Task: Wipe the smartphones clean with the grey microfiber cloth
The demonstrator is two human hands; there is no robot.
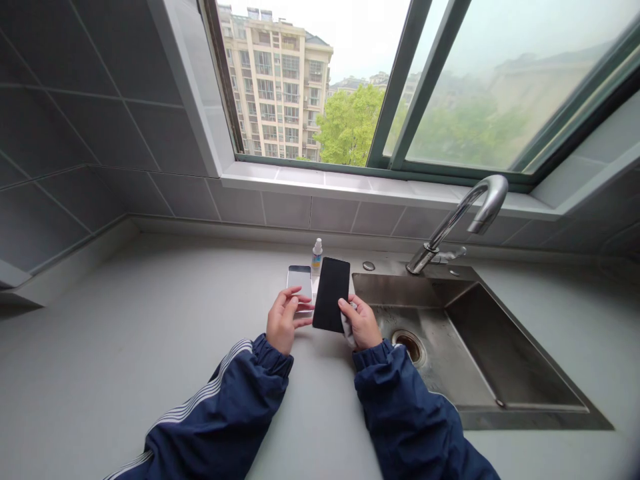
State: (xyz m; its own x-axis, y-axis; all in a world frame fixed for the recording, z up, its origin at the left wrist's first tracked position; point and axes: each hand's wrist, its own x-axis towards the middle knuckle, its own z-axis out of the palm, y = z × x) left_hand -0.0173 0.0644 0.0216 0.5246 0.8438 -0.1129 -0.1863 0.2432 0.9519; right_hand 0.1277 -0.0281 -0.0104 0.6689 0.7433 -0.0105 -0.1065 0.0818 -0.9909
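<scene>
the black phone [330,293] is held up over the counter [200,347], its dark face toward the camera and its top leaning slightly toward one o'clock. at its four o'clock the right hand [363,323] pinches the edge, thumb on the front, with a pale crumpled cloth [349,327] in the same grip. at eight o'clock is the left hand [284,321], its fingers loosely spread and the tips close to the phone's edge; whether they touch it i cannot tell. at ten o'clock from the phone a second phone [299,277] lies on the counter, partly behind the left fingers. at eleven o'clock a small white bottle [317,252] stands upright. the steel sink [520,340] opens at three to four o'clock, and the curved faucet [453,223] rises at two.
</scene>
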